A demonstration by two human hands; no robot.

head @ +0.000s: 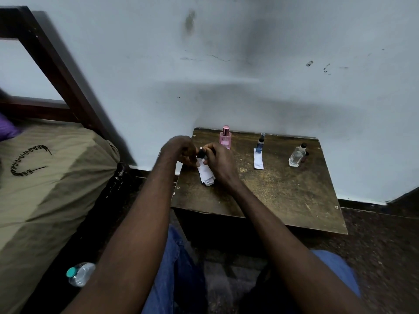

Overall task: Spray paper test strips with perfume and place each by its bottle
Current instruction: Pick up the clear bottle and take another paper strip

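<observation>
Water bottle (80,274) on floor, well nearer than fingers, off left. Hands meet over table's (283,200) left side. Right hand (218,162) curled, pinching bunch of paper strips (206,176): long axis near-far, free ends pointing back at person, just below fingers. Left hand (179,150) curled on small dark bottle (200,153), roughly upright between both hands' fingers. Past fingers, rightward: pink bottle (225,138), blue bottle (260,143) with single strip (258,160) flat before it, clear bottle (297,156).
</observation>
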